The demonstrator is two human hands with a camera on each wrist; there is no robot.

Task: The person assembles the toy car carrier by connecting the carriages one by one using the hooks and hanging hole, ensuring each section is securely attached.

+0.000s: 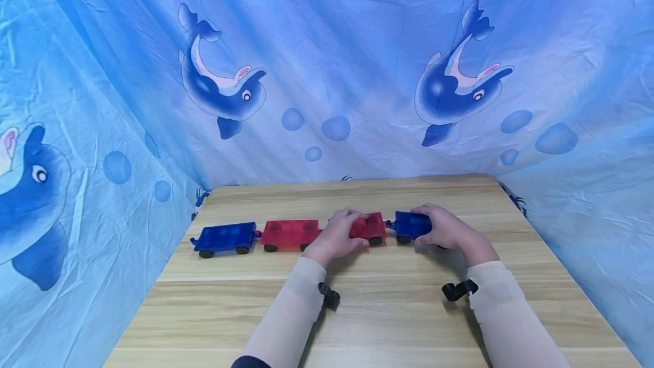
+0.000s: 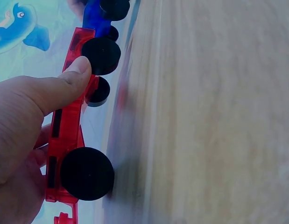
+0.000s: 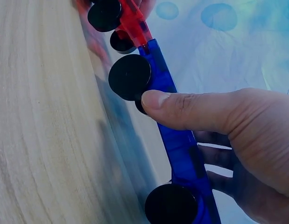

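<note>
Several flat translucent toy train cars with black wheels stand in a row across the table. My left hand grips the right red car, thumb on its near side and fingers over the far side. In the left wrist view the thumb lies beside a wheel of that red car. My right hand holds the right blue car the same way, its thumb near a wheel of the blue car in the right wrist view. These two cars meet end to end at a small coupling.
Left of my hands stand another red car and another blue car, joined by a round coupling. The wooden table ends at a blue dolphin-print curtain behind and at both sides.
</note>
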